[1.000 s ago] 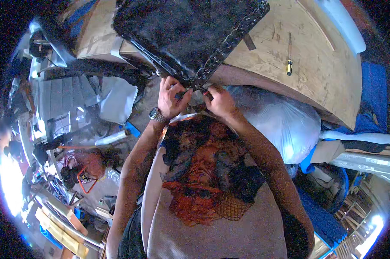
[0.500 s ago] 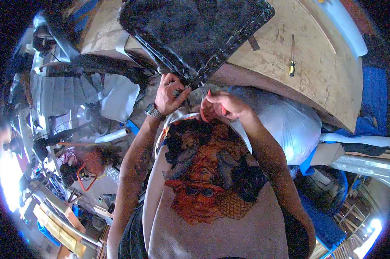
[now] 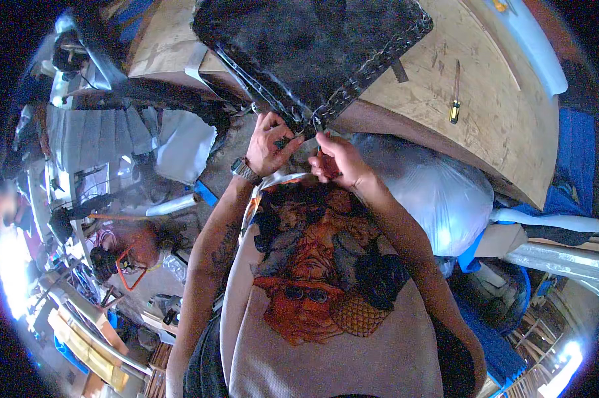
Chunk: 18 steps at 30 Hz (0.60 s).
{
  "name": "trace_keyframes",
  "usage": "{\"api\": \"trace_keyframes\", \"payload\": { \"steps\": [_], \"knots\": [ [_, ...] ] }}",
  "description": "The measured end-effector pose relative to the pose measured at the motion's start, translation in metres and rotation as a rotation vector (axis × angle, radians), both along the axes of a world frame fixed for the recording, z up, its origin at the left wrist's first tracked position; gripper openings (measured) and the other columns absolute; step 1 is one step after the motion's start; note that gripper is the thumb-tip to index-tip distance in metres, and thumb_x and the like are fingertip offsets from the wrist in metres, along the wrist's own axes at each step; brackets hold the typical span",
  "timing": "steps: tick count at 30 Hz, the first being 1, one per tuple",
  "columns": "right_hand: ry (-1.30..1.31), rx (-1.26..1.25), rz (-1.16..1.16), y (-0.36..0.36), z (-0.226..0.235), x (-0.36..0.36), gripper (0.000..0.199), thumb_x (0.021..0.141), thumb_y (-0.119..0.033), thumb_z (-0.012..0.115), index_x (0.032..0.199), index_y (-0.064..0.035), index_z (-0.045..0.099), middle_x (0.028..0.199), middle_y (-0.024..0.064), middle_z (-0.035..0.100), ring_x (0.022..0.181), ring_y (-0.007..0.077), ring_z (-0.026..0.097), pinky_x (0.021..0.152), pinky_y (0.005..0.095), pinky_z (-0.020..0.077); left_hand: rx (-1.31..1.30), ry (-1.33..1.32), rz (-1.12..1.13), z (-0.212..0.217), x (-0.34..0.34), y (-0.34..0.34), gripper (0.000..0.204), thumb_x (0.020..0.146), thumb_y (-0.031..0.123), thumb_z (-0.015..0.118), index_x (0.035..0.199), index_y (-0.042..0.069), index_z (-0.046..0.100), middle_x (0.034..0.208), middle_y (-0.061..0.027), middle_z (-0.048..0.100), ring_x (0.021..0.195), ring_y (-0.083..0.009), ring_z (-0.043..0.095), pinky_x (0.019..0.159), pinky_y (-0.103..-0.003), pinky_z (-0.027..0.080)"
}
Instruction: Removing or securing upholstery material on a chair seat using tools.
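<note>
A black padded panel (image 3: 312, 50) with a stitched, stapled border lies on a plywood bench (image 3: 491, 119), one corner hanging over the near edge. My left hand (image 3: 269, 142), with a wristwatch, grips that corner from the left. My right hand (image 3: 332, 159) is closed on a small thin tool pointed up at the same corner; the tool is mostly hidden in my fingers. Both hands sit just below the bench edge, close together.
A screwdriver with a yellow-and-black handle (image 3: 454, 99) lies on the bench to the right. A clear plastic bag (image 3: 438, 192) bulges under the bench at right. Tools, grey sheets and an orange-handled item (image 3: 130, 268) clutter the floor at left.
My right hand drew back from the panel corner toward my chest, then stayed near it. My left hand kept its hold on the corner.
</note>
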State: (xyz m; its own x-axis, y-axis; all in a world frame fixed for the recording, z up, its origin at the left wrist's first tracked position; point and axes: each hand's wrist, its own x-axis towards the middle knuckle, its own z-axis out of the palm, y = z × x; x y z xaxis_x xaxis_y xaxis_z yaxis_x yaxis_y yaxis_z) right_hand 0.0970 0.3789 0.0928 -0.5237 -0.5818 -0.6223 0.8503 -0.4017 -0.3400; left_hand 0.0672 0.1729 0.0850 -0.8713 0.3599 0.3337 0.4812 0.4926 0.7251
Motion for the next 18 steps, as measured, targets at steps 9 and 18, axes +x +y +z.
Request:
{"api": "trace_keyframes", "payload": {
  "steps": [9,18],
  "knots": [
    [0.931,0.761,0.284,0.011,0.009,0.014,0.024,0.089,-0.026,0.054,0.084,-0.0031,0.061,0.078,0.0144,0.065,0.070,0.0310,0.063,0.061,0.0358,0.0482,0.031,-0.026,-0.029,0.003,-0.002,-0.002,0.020,0.072,0.020,0.073,0.069,0.007,0.058,0.079,-0.0079,0.050,0.077,-0.0269,0.047,0.068,-0.036,0.040],
    [0.062,-0.253,-0.049,0.013,-0.006,0.013,0.039,0.094,-0.037,0.042,0.082,-0.0037,0.058,0.087,0.0186,0.063,0.077,0.0318,0.062,0.072,0.0421,0.0491,-0.017,-0.039,-0.034,0.005,-0.001,-0.003,0.019,0.073,0.020,0.073,0.070,0.007,0.059,0.081,-0.0083,0.051,0.078,-0.0270,0.048,0.067,-0.036,0.041]
  ]
}}
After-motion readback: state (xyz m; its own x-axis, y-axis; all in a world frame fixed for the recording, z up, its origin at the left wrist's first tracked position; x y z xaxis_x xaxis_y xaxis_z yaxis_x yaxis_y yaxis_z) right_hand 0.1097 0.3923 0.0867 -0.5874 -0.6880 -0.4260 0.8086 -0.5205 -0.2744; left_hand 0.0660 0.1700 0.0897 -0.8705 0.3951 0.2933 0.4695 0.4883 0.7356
